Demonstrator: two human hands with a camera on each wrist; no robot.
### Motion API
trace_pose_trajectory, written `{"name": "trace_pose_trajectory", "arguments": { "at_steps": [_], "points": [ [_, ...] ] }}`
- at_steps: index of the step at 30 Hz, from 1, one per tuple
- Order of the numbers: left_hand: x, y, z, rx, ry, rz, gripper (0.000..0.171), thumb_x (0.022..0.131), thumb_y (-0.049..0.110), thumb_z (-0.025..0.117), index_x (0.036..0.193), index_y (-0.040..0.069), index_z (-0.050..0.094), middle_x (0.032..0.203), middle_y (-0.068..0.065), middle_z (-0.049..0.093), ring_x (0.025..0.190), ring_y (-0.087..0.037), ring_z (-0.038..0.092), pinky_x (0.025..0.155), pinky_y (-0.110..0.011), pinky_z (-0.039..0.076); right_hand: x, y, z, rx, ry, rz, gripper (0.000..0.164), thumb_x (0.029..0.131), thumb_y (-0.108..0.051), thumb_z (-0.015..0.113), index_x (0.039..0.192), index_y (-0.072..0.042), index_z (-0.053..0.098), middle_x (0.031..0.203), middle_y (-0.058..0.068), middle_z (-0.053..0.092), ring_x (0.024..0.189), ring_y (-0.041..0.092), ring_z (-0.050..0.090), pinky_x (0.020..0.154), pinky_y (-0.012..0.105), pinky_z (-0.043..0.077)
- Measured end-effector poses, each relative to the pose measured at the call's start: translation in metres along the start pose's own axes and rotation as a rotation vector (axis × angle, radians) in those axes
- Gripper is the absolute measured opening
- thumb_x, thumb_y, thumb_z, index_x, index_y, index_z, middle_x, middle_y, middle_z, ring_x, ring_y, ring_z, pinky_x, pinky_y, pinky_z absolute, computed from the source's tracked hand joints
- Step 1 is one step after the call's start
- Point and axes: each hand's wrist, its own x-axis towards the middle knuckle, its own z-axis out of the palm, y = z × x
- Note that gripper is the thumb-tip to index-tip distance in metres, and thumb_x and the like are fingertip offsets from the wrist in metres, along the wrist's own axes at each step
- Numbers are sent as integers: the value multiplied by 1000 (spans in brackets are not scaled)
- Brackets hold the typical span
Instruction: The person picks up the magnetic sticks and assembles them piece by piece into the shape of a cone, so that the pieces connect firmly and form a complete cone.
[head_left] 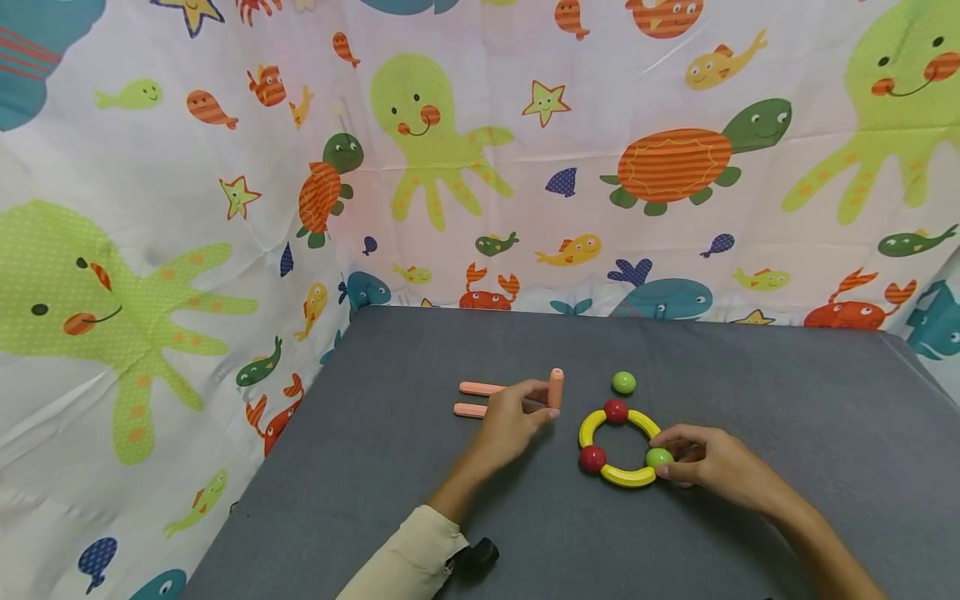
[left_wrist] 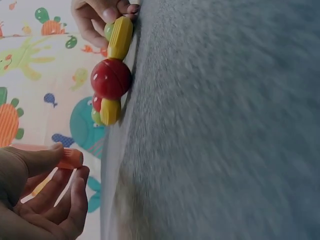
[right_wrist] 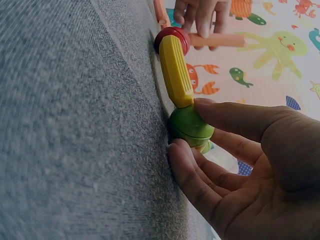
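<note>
On the grey table lies a ring made of yellow curved pieces, two red balls and a green ball. My right hand pinches that green ball at the ring's right side; the right wrist view shows thumb and fingers on either side of the ball. Left of the ring, my left hand holds a salmon-coloured stick upright between thumb and fingers. The stick's rounded end pokes out past the thumb in the left wrist view. Stick and ring are apart.
Two more salmon sticks, a far one and a near one, lie side by side, partly behind the left hand. Just beyond the ring rests a loose green ball. A sea-animal curtain hangs behind and left of the table.
</note>
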Motion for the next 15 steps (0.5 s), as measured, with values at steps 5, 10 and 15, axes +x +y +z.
{"name": "trace_pose_trajectory", "arguments": {
  "at_steps": [5, 10, 15],
  "points": [
    [10, 5, 13, -10, -14, 8, 35, 95, 13, 82, 129, 9, 74, 114, -4, 76, 96, -11, 72, 85, -23, 58, 1, 0, 0, 3, 7, 5, 42, 94, -24, 81, 129, -2, 69, 109, 13, 71, 93, 26, 70, 73, 34, 62],
    [19, 9, 25, 25, -23, 25, 33, 95, 16, 82, 127, 10, 75, 113, -3, 77, 98, -10, 73, 87, -23, 58, 1, 0, 1, -10, 19, 23, 42, 94, -26, 81, 128, -3, 70, 108, 11, 71, 90, 24, 70, 72, 34, 61],
    [26, 12, 36, 31, -45, 36, 33, 97, 20, 81, 128, 13, 75, 113, 0, 78, 98, -7, 72, 88, -22, 57, 1, -1, 3, -16, 32, 27, 42, 94, -28, 81, 127, -4, 71, 104, 10, 71, 86, 25, 69, 69, 35, 60]
  ]
}}
